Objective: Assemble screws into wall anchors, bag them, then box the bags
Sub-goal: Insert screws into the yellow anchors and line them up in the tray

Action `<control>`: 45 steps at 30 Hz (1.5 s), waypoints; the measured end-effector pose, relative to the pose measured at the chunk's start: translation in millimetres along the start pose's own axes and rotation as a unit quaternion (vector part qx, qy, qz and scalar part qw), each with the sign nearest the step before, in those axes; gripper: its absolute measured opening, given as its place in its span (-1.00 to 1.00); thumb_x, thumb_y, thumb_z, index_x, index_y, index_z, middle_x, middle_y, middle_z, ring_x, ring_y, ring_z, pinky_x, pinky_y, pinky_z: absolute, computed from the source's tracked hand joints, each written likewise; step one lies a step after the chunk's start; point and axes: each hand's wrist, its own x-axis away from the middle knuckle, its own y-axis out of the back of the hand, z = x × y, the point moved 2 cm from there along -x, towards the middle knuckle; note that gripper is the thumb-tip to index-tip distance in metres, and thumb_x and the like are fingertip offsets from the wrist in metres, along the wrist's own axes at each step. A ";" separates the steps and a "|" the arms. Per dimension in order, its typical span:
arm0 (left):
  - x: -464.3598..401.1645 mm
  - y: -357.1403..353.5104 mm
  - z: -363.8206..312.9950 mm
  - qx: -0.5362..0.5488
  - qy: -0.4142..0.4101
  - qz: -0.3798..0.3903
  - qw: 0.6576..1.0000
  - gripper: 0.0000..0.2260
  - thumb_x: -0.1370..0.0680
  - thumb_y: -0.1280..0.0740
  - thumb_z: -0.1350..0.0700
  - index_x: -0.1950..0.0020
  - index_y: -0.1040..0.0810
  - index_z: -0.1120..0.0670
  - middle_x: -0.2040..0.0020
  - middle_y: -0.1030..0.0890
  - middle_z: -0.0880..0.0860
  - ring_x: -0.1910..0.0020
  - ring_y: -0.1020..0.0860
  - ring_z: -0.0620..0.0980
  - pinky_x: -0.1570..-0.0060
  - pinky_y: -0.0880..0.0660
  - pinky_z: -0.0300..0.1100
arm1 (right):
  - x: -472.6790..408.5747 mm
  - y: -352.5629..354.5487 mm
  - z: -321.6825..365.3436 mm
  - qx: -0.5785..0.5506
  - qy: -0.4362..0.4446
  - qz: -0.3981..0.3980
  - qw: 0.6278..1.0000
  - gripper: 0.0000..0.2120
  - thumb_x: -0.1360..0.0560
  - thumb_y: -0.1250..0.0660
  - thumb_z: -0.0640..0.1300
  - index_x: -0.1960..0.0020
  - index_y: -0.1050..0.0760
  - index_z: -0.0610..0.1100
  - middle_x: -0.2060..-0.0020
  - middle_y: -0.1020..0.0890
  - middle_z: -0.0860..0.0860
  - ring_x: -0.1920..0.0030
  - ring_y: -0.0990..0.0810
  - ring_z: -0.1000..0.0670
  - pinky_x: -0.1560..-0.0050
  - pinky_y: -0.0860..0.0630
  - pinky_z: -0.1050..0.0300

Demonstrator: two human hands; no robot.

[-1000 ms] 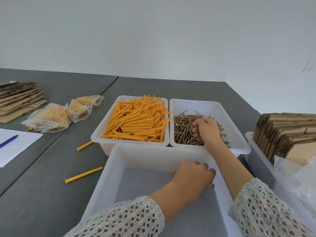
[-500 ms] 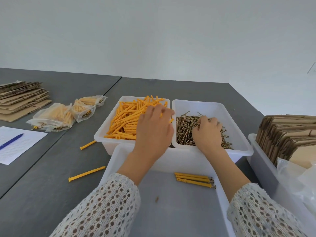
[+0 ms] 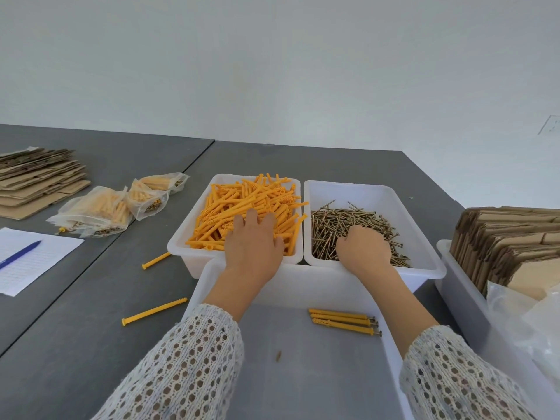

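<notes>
A white bin holds a heap of orange wall anchors. My left hand lies palm down on them with its fingers spread. Beside it on the right, a second white bin holds brass screws. My right hand is down in the screws with its fingers curled under and the fingertips hidden. In the large front bin, three anchors with screws in them lie side by side near the right wall.
Two loose anchors lie on the grey table left of the bins. Filled bags, flat cardboard and a paper with a blue pen are at the left. A bin of folded cartons and empty plastic bags stands at the right.
My left hand left the front bin, where the assembled anchors now lie uncovered, and moved forward onto the anchor heap. My right hand stayed in the screws, sliding slightly nearer.
</notes>
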 end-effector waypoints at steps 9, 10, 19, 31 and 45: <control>0.6 2.1 -2.3 0.089 -0.063 -0.039 0.993 -0.91 -0.63 -0.24 0.03 -0.06 -0.49 0.00 -0.03 -0.48 -0.05 -0.08 -0.42 -0.03 0.18 -0.43 -0.19 | 0.0 1.1 -0.2 -0.025 -0.011 -0.041 0.999 -0.72 -0.57 -0.15 -0.18 0.31 -0.25 -0.12 0.37 -0.37 -0.01 0.41 -0.30 0.01 0.30 -0.29 0.16; 0.6 2.4 -3.0 0.093 -0.071 -0.046 0.992 -0.92 -0.63 -0.24 0.03 -0.05 -0.50 -0.01 0.00 -0.49 -0.06 -0.07 -0.42 -0.04 0.18 -0.44 -0.19 | 0.6 1.7 0.6 -0.035 0.008 -0.064 0.997 -0.73 -0.57 -0.15 -0.20 0.31 -0.26 -0.13 0.38 -0.36 -0.01 0.41 -0.29 0.01 0.35 -0.25 0.17; 5.0 6.6 -7.9 0.183 -0.112 -0.070 0.974 -0.92 -0.60 -0.28 0.19 0.02 -0.57 0.07 0.08 -0.50 -0.01 0.08 -0.48 -0.01 0.13 -0.48 -0.06 | 9.8 11.5 10.6 -0.185 0.189 -0.176 0.948 -0.76 -0.47 -0.12 -0.49 -0.01 -0.43 -0.25 0.17 -0.48 -0.09 0.18 -0.43 -0.06 0.26 -0.37 0.13; 3.2 7.9 -8.3 0.254 -0.115 -0.119 0.953 -0.93 -0.58 -0.35 0.21 0.08 -0.58 0.07 0.12 -0.56 -0.03 0.16 -0.53 -0.06 0.12 -0.50 -0.09 | 3.0 12.4 -0.5 -0.345 0.068 -0.192 0.916 -0.57 -0.53 -0.07 -0.50 -0.26 -0.30 -0.11 0.07 -0.56 -0.10 0.13 -0.62 -0.04 0.10 -0.57 0.13; 5.9 18.4 -14.4 0.556 0.052 -0.149 0.816 -0.89 -0.59 -0.35 0.25 -0.02 -0.65 0.10 0.12 -0.68 -0.01 0.23 -0.66 -0.17 0.20 -0.56 -0.37 | -6.7 -0.7 -5.2 -0.241 0.039 -0.021 0.970 -0.68 -0.49 -0.14 -0.50 -0.02 -0.49 -0.15 -0.01 -0.57 -0.14 -0.04 -0.58 -0.12 0.08 -0.50 0.12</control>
